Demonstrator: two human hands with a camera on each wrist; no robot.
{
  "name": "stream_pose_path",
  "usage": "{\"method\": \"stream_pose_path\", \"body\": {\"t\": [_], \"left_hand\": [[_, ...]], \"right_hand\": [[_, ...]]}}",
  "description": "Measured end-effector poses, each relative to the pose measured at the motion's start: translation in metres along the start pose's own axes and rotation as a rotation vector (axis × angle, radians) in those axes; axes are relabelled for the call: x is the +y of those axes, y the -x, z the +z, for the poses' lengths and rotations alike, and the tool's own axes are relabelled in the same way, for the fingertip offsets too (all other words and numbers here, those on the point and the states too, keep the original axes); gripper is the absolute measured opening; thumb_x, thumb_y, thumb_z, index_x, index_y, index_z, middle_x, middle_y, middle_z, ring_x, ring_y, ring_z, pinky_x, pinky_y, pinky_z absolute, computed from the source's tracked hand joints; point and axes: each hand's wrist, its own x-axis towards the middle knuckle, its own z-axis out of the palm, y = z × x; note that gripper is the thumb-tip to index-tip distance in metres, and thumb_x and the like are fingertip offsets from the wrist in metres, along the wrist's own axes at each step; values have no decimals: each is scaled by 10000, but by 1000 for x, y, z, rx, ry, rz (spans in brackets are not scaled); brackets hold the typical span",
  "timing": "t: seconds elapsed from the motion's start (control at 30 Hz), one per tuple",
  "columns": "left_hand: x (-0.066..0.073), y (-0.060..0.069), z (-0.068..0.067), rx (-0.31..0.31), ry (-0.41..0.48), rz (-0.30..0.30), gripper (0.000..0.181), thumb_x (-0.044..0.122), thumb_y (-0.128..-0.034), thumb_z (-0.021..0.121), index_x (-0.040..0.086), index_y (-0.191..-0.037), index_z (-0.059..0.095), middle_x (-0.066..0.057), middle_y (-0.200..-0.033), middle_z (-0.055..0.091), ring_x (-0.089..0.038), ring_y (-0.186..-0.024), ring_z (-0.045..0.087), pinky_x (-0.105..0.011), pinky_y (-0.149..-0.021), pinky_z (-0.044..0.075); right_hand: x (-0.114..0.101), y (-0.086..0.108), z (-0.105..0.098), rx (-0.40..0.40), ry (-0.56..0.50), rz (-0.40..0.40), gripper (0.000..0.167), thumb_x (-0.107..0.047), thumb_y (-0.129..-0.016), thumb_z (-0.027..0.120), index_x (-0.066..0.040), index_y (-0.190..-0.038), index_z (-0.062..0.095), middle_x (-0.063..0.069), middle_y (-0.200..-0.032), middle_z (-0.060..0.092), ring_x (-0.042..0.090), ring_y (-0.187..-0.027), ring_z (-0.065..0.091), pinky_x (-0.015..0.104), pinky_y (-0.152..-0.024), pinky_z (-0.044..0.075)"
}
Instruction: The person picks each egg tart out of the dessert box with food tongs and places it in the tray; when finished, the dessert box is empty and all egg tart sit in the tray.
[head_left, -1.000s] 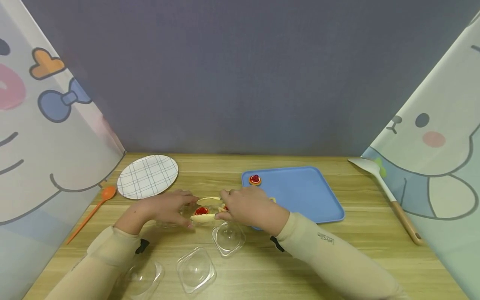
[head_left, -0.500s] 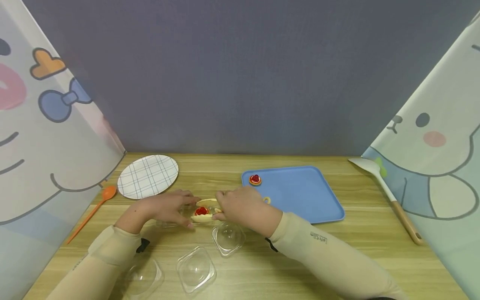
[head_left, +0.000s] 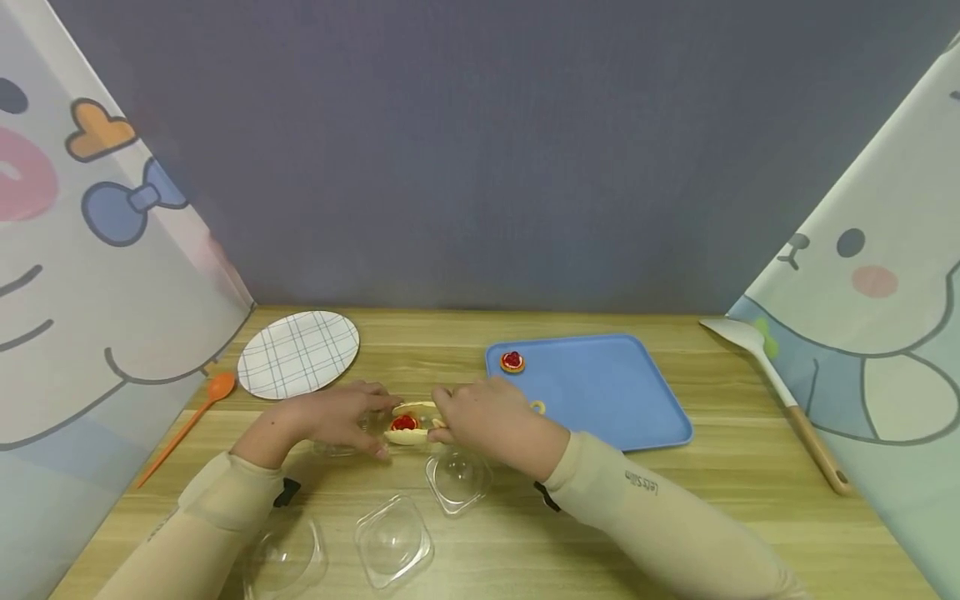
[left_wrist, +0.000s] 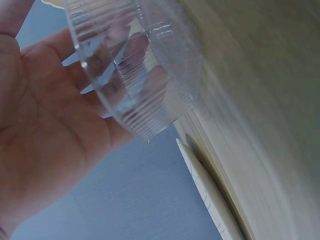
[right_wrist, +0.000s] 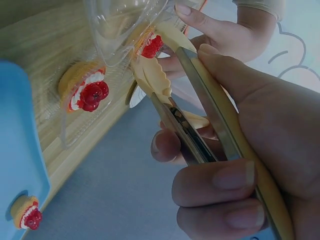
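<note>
In the head view my right hand [head_left: 491,421] grips tongs with beige scalloped tips [head_left: 408,437]. The tips lie spread on two sides of a red-topped tart [head_left: 405,422]; the right wrist view shows this tart [right_wrist: 152,46] between them, so whether they touch it I cannot tell. My left hand [head_left: 337,417] holds the left end of a clear ribbed container [left_wrist: 150,102], its fingers behind the plastic in the left wrist view. A second tart [right_wrist: 91,94] sits in clear plastic nearer the blue tray, hidden by my right hand in the head view.
A blue tray [head_left: 600,392] bears another tart [head_left: 512,362]. Clear domed pieces [head_left: 393,542] lie in front. At the left are a checked plate [head_left: 298,354] and orange spoon [head_left: 220,387]; a wooden-handled white utensil [head_left: 810,442] lies far right.
My right hand and the tongs have shifted slightly left, and more of the blue tray shows beside the hand. My left hand has stayed at the container.
</note>
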Motion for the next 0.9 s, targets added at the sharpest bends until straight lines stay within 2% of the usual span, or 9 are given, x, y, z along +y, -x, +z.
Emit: {"method": "stream_pose_path", "body": {"t": [0.17,0.37,0.47,0.63,0.8,0.9], "left_hand": [[0,0,0,-4,4,-11,926,591,-854,837,97,-1574,528,-38,-1410,606,-245,-1275,582,-503,-1060,528],[-2,0,2,-3,4,-12,936,608,-849,835,99,-1573,529,-22,-1379,610,-221,-1234,584,-483,-1032,533],[-2,0,2,1,8,-4,934,608,-847,836,104,-1572,531,-27,-1395,612,-248,-1273,589,-506,-1061,528],[-3,0,1,-2,15,-4,948,614,-844,836,85,-1568,531,-59,-1435,604,-302,-1328,581,-544,-1098,515],[-4,-1,2,-5,26,-11,883,625,-840,834,77,-1494,601,-99,-1475,596,-351,-1364,574,-568,-1111,510],[-4,-1,2,-4,24,-11,868,636,-840,828,93,-1482,612,-116,-1499,587,-375,-1388,564,-587,-1124,503]], "right_hand": [[2,4,1,37,-30,8,471,-644,-1010,608,-174,-1015,601,-60,-729,656,154,-633,659,340,-587,538],[2,7,1,21,-48,8,462,-635,-1026,592,-173,-1029,584,-60,-765,674,156,-678,689,352,-644,570],[2,8,0,25,-51,7,459,-632,-1032,584,-173,-1032,583,-61,-771,683,164,-696,707,359,-657,577],[2,10,-2,45,-46,2,461,-630,-1035,580,-170,-1019,582,-67,-751,676,158,-676,701,352,-635,570],[5,15,-4,53,-70,13,454,-617,-1044,572,-163,-1023,583,-64,-769,684,167,-665,687,342,-595,559],[8,20,-6,92,-72,29,461,-618,-1043,573,-158,-1012,580,-48,-768,684,183,-615,650,343,-540,529]]}}
